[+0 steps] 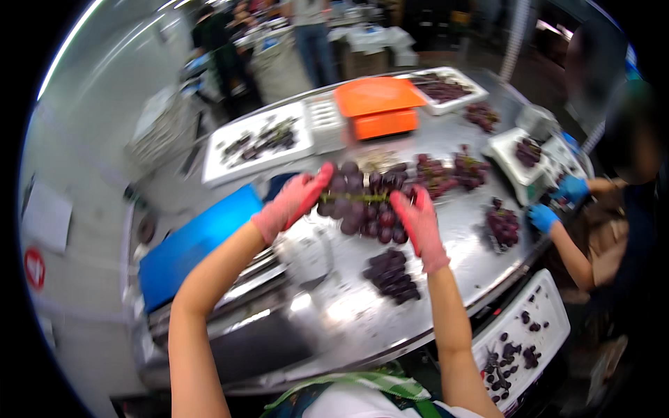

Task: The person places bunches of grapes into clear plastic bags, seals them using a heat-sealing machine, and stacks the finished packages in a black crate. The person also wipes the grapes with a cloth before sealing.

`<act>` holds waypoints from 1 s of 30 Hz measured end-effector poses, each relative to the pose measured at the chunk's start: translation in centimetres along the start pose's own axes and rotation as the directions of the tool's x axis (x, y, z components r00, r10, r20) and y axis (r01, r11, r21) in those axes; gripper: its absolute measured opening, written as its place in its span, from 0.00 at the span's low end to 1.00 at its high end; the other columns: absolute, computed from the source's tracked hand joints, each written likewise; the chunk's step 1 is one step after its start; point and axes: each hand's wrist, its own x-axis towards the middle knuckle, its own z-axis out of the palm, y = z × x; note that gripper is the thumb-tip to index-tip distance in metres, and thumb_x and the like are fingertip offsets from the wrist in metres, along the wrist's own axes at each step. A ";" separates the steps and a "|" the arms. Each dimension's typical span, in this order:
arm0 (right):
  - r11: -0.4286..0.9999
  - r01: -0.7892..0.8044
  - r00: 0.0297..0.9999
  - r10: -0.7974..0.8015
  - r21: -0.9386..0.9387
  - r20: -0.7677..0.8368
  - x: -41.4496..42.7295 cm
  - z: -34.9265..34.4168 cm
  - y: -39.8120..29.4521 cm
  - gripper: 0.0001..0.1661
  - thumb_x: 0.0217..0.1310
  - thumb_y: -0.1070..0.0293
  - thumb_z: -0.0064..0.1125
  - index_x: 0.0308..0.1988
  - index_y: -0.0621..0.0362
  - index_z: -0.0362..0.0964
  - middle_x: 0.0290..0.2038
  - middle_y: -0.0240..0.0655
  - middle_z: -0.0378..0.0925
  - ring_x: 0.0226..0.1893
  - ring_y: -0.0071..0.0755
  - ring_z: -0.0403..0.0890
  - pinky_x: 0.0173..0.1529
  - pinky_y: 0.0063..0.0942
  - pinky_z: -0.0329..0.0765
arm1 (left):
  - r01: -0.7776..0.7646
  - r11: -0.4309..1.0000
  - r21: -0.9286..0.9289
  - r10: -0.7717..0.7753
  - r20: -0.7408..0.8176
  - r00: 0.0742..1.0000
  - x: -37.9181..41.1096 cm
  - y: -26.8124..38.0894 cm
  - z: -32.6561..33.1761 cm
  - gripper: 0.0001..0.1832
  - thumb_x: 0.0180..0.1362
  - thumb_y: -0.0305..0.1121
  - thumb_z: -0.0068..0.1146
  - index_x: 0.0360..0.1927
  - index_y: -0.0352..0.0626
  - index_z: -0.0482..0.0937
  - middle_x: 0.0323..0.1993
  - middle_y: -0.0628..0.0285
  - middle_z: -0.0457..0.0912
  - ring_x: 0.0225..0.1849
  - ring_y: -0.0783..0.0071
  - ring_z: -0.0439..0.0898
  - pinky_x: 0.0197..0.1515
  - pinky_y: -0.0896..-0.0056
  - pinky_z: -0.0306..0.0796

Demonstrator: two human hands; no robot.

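Observation:
Between my hands, raised over the metal table, a bunch of dark purple grapes (360, 209) lies sideways with its green stem showing. My left hand (295, 201), in a pink glove, grips the stem end at the left. My right hand (420, 222), gloved the same way, holds the bunch at its right end. Below it on the steel table (350, 334) rests another dark bunch (393, 276). Redder bunches (436, 175) sit behind my right hand, and one more bunch (503, 224) lies to the right.
An orange weighing scale (381, 107) stands at the back, between white foam trays (209, 164) holding grapes. A blue box or panel (201, 243) is at left. A co-worker's blue-gloved hands (543, 217) are at right, near a tray on a scale. A white tray of loose grapes (556, 308) sits lower right.

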 end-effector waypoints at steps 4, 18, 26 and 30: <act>0.993 -0.119 0.928 0.106 0.014 0.357 -0.7 14.5 -3.0 0.21 0.54 0.60 0.55 0.41 0.63 0.62 0.30 0.34 0.73 0.23 0.21 0.73 0.22 0.18 0.68 | 0.128 0.990 -0.065 -0.141 -0.260 0.955 -7.4 -6.4 -11.7 0.32 0.55 0.65 0.33 0.27 0.44 0.73 0.18 0.68 0.70 0.18 0.82 0.62 0.20 0.79 0.55; 0.940 -0.146 0.636 0.328 -0.308 0.699 -4.5 37.4 6.5 0.20 0.53 0.57 0.55 0.42 0.59 0.66 0.30 0.31 0.72 0.27 0.22 0.71 0.24 0.20 0.68 | 0.319 0.858 -0.402 -0.500 -0.518 0.693 -22.2 -24.2 -22.4 0.43 0.44 0.71 0.42 0.35 0.31 0.72 0.28 0.59 0.73 0.30 0.71 0.71 0.27 0.70 0.69; 0.930 -0.087 0.787 0.284 -0.357 0.547 -6.5 32.5 3.3 0.26 0.55 0.47 0.50 0.40 0.60 0.68 0.29 0.32 0.69 0.30 0.24 0.71 0.31 0.26 0.70 | 0.195 0.977 -0.091 -0.180 -0.843 0.508 -26.8 -27.0 -23.1 0.37 0.51 0.62 0.44 0.44 0.32 0.67 0.45 0.49 0.69 0.46 0.56 0.69 0.48 0.61 0.64; 0.431 0.500 0.861 -0.151 -0.751 0.486 -9.8 25.0 2.4 0.27 0.53 0.44 0.48 0.36 0.58 0.72 0.34 0.41 0.71 0.36 0.43 0.72 0.42 0.34 0.68 | 0.524 0.839 0.148 -0.149 -0.864 0.482 -34.0 -26.0 -20.5 0.34 0.51 0.59 0.46 0.45 0.34 0.69 0.41 0.46 0.70 0.49 0.52 0.67 0.49 0.60 0.62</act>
